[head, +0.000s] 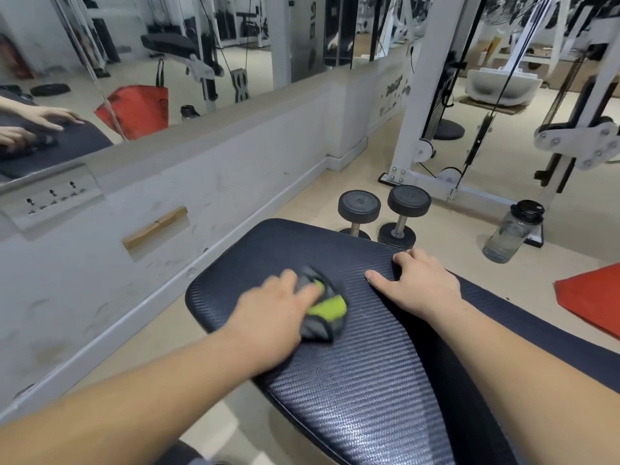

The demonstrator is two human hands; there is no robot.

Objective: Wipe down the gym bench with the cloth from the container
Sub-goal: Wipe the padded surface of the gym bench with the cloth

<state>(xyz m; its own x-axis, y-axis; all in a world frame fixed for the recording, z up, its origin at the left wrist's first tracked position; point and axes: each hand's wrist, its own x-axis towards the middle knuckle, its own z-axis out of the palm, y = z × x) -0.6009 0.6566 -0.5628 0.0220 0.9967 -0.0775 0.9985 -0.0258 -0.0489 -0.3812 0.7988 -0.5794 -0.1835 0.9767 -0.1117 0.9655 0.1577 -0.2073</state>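
Observation:
The gym bench [352, 370] has a dark ribbed pad that fills the lower middle of the head view. A bunched grey and lime-green cloth [327, 308] lies on the pad near its far end. My left hand [273, 317] presses down on the cloth, fingers over it, and looks blurred. My right hand [417, 280] rests flat on the pad's right edge, fingers curled over the rim, holding nothing. No container shows.
Two dumbbells [382, 213] stand on the floor just past the bench end. A clear water bottle [511, 231] stands to the right, and a red bag [593, 297] lies at the right edge. A low wall with a mirror [151, 62] runs along the left; a cable machine [436, 95] stands behind.

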